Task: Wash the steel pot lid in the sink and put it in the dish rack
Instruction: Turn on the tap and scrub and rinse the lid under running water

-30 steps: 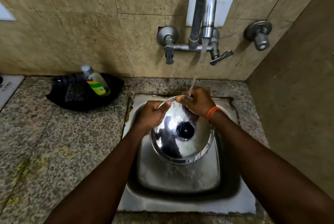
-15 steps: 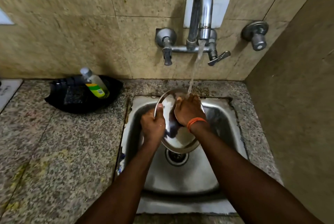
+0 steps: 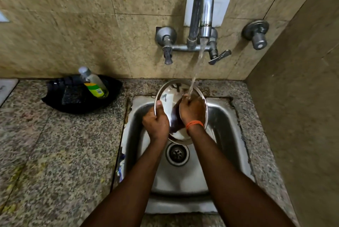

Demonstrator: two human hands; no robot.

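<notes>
So the steel pot lid (image 3: 169, 98) is held up over the sink (image 3: 225, 122), tilted nearly on edge, with its shiny inner face turned toward the camera and the far rim up near the back edge of the basin. It's gripped at its left rim by the left hand (image 3: 156, 122): the thumb is laid across the rim on the near side and the fingers are wrapped behind, so that hand is clamped on the lid. The right hand (image 3: 192, 109) is pressed flat against the inner face, fingers together and pointed up toward the water; whether anything is pinched under the palm can't be told. An orange band (image 3: 194, 123) is worn on the right wrist.

Water is being run from the tap (image 3: 202, 12), and the stream (image 3: 197, 67) lands right at the right hand's fingertips (image 3: 187, 97) and on the lid's upper part. The drain (image 3: 177, 154) is left uncovered just below the lid's lower edge, between the two forearms.

Off to the left, on the speckled granite counter (image 3: 55, 153), a black tray (image 3: 60, 102) is set against the tiled wall, well apart from the sink. A clear bottle with a green and yellow label (image 3: 93, 83) is leaned inside it, cap pointed up and left. A second valve knob (image 3: 256, 34) is mounted on the wall to the right of the tap. The dish rack isn't seen in this view.
</notes>
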